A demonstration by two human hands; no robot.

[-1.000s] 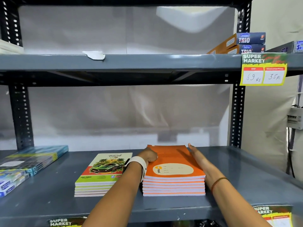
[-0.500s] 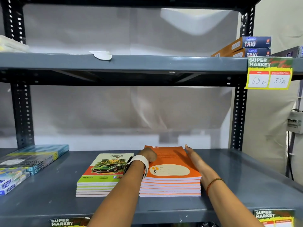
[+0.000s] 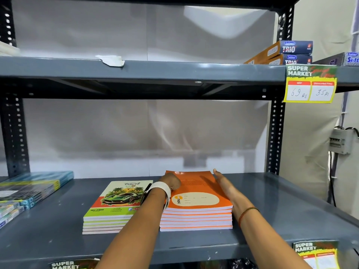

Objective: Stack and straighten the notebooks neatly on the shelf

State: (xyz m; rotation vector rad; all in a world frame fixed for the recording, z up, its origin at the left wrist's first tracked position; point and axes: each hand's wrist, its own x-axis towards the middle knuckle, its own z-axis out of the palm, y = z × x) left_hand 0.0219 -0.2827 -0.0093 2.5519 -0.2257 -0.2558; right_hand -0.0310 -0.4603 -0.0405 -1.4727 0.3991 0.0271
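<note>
Setting: retail shop, stationery section. Evidence: grey slotted-angle steel shelving point(image 3: 136, 72) across the frame; "SUPER MARKET" price tag point(image 3: 310, 83) at upper right, handwritten MRP 69 Rs, discounted 35 Rs. Similar tags point(image 3: 316, 253) on the lower shelf edge. Stock in multiples: orange notebook stack point(image 3: 196, 216) and car-cover notebook stack point(image 3: 108, 214) at lower centre, "TRIO" boxes point(image 3: 295, 48) upper right.

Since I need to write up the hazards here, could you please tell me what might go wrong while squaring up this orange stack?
The left hand is wedged between the orange notebooks and the green car-cover stack, so a sideways push could knock the green one askew. The orange stack also sits near the shelf's front edge, so a pull toward the person might tip it off.
</note>
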